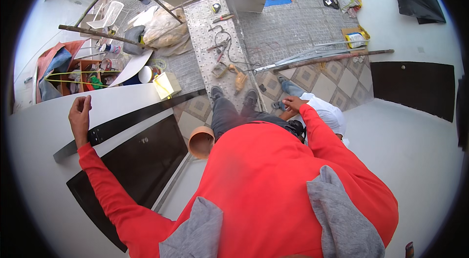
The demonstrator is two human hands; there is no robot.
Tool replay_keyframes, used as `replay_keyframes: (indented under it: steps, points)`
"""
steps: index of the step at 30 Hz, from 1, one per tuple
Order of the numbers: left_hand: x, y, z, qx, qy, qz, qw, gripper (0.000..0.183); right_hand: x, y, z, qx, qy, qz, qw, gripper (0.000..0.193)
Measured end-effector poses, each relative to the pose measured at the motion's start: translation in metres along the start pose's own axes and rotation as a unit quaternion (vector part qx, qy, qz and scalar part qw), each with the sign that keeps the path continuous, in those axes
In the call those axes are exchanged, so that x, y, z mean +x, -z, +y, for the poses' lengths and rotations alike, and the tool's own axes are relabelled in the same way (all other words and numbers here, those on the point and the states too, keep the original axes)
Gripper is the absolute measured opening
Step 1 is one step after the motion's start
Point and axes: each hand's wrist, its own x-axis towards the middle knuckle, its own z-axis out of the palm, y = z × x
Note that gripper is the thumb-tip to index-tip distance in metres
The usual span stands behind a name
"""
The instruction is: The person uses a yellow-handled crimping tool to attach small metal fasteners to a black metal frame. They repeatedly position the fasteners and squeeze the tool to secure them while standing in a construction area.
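Holds hands well apart: L hand [79,117] slack, empty, just beside dark strip [124,123]; R hand [293,105] near white-capped co-worker [331,115], can't tell grip. Has pwr tool [239,79] & pliers [223,17] on plank [200,28], unheld. Seems mid-job, w/ strip in place; can't judge rest.

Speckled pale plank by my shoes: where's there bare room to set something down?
The plank is bare along its left side, beside the yellow-black tape measure and red-handled pliers. It's crowded nearer the dark shoes, where an orange-tan tool lies beside a boxy grey-brown object.
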Motion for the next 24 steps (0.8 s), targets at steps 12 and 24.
replay_keyframes:
  steps: [12,24]
  points:
    - [0.003,0.012,-0.001,-0.006,-0.013,-0.009,1.0,0.034,-0.008,-0.014,-0.018,0.026,-0.015,0.007,1.0,0.049]
    - [0.003,0.01,0.002,-0.014,0.006,-0.006,1.0,0.033,-0.001,-0.015,-0.014,0.055,-0.001,0.021,0.998,0.046]
